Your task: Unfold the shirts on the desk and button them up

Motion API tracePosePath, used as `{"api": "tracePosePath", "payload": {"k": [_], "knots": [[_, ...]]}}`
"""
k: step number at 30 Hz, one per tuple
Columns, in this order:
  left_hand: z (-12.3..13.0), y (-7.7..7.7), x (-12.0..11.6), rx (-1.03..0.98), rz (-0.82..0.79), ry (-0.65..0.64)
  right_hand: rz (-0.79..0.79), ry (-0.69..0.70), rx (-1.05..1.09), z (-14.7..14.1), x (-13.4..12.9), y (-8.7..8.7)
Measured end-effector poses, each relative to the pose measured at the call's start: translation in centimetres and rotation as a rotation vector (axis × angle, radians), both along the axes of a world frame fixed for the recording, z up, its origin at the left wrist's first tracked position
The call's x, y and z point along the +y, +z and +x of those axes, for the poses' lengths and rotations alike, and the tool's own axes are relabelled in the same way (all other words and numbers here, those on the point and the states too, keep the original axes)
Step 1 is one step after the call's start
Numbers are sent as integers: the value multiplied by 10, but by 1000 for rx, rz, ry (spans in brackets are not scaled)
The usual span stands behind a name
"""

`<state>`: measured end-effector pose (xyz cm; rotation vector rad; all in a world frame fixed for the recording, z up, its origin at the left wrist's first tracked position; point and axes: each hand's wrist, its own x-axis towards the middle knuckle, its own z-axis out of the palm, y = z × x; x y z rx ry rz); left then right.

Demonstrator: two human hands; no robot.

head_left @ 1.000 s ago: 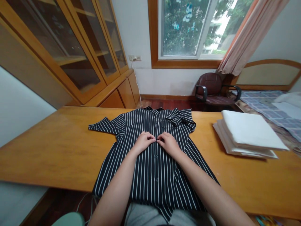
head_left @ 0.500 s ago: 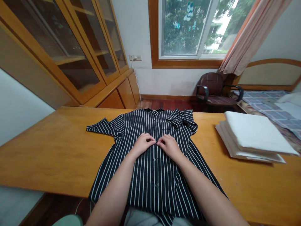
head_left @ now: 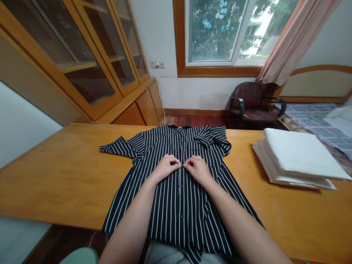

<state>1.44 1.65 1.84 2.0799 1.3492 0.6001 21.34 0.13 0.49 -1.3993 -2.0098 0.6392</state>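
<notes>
A black shirt with white stripes (head_left: pixel 167 205) lies spread on the wooden table, collar toward the far edge. Its left sleeve sticks out flat, while the right one is bunched up over the chest pocket. My left hand (head_left: pixel 167 167) and my right hand (head_left: pixel 197 168) meet at the front placket near mid-chest, thumbs and index fingers pinched on the shirt's fabric at a button. The button itself is mostly hidden by the fingertips. Two dark buttons (head_left: pixel 182 186) show on the placket below my hands.
White folded sheets (head_left: pixel 302 152) are stacked on the right of the wooden table (head_left: pixel 55 176). Beyond stand a brown armchair (head_left: pixel 249 99) and a bed (head_left: pixel 310 113). A glass-door cabinet (head_left: pixel 110 69) is at the left, and a green stool (head_left: pixel 81 256) sits below the near edge.
The view has shifted very slightly. Both hands stay pinched at the same spot on the placket, and the shirt lies as before.
</notes>
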Motion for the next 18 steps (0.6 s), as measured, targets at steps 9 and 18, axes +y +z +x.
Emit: {"api": "tracePosePath", "payload": {"k": [9,18], "knots": [[2,-4,-3,-84,22,39,43,13,19,1,2,-5],[4,-2,-4,-162,39,58,80,47,43,4,3,-9]]}}
